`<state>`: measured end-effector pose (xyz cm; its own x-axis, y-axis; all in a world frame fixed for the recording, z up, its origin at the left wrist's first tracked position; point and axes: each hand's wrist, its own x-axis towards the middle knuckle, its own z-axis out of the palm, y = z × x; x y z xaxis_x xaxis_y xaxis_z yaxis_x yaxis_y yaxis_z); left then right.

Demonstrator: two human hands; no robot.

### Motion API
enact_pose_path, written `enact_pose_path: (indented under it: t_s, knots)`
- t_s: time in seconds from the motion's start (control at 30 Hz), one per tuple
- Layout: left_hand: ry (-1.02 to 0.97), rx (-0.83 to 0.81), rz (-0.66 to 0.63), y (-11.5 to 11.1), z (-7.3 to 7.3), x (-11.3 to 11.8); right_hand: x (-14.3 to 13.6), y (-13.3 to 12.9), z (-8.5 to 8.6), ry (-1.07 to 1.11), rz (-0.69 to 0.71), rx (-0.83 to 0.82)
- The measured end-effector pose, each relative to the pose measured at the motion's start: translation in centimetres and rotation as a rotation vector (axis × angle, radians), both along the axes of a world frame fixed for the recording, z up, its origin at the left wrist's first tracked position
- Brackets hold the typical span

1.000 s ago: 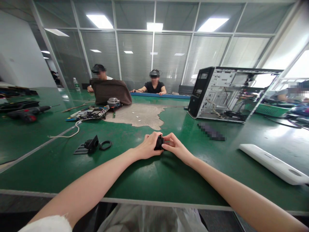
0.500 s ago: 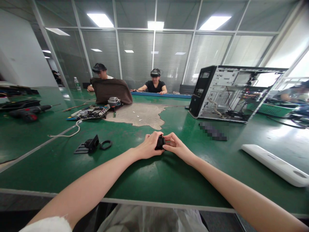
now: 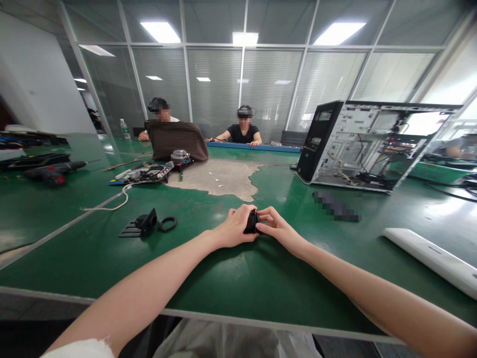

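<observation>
L hand [image 3: 235,227] & R hand [image 3: 278,229] hold blk part [image 3: 251,222]

Both arms in over table [image 3: 223,283] near edge, angled inward. Left hand [image 3: 234,228]: back up, fingers curled in a grip, thumb on the near-edge side, wrist roughly straight. Right hand [image 3: 279,230]: thumb and fingers bent toward left hand in a pinch, fingertips just beside it. Left forearm [image 3: 149,283] bare up to white sleeve [image 3: 84,349]. Right forearm [image 3: 372,283] bare, slanting out toward near right corner.
</observation>
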<state>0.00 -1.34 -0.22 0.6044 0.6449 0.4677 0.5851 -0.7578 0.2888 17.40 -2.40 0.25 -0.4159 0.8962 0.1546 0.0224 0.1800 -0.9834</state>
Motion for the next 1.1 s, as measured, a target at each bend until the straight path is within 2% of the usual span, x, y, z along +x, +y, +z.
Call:
enact_pose_path:
  t_s: [0.2, 0.33, 0.5, 0.67, 0.8, 1.0, 1.1]
  knots:
    - [0.0, 0.006, -0.012, -0.07, 0.1, -0.09, -0.04, 0.4, 0.21, 0.034, 0.008, -0.089]
    - [-0.005, -0.003, -0.007, -0.08, 0.06, -0.1, -0.33, 0.5, -0.22, 0.059, -0.03, -0.039]
    - [-0.006, -0.011, -0.008, -0.04, 0.06, -0.07, -0.23, 0.47, -0.64, -0.015, -0.095, 0.051]
    - [-0.008, -0.027, -0.003, -0.07, 0.08, -0.05, -0.18, -0.15, -0.1, 0.034, -0.017, 0.077]
    - [-0.011, -0.037, -0.002, -0.17, 0.11, 0.02, -0.48, -0.36, 0.09, 0.046, -0.048, 0.054]
    - [-0.011, -0.028, -0.004, -0.31, 0.24, 0.03, -0.62, 0.41, -0.53, 0.013, -0.113, 0.04]
    - [-0.005, -0.017, -0.009, -0.31, 0.25, 0.03, -0.45, 0.44, -0.55, -0.004, -0.103, 0.025]
